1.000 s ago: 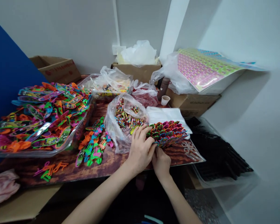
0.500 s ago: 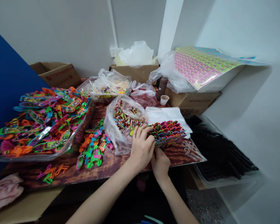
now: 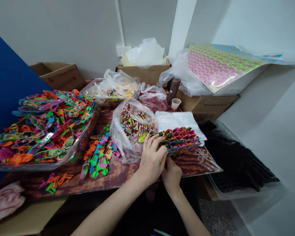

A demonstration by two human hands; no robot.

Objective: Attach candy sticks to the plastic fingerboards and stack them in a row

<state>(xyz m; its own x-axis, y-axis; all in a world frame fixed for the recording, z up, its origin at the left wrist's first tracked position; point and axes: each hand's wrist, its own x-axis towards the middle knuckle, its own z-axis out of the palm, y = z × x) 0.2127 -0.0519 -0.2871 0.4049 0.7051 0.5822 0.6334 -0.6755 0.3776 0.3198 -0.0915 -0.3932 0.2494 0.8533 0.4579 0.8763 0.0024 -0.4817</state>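
Observation:
My left hand (image 3: 152,157) rests with curled fingers on the near left end of a fanned row of colourful toy skateboard decks (image 3: 180,139) on the wood-pattern table (image 3: 127,173). Just below it my right hand (image 3: 171,173) is closed at the table's front edge, partly hidden behind the left hand; what it pinches is hidden. Left of both hands stands an open clear bag (image 3: 131,127) of small multicoloured parts. The row of decks lies partly on a white sheet (image 3: 177,119).
A clear tray (image 3: 43,127) heaped with colourful decks fills the left. Loose decks (image 3: 98,154) lie mid-table. Cardboard boxes (image 3: 59,75), plastic bags, a small paper cup (image 3: 175,103) and sticker sheets (image 3: 218,65) stand behind. Black items in a clear bin (image 3: 236,160) sit lower right.
Both hands stay at the near end of the fanned row with small finger shifts. The view has drifted slightly.

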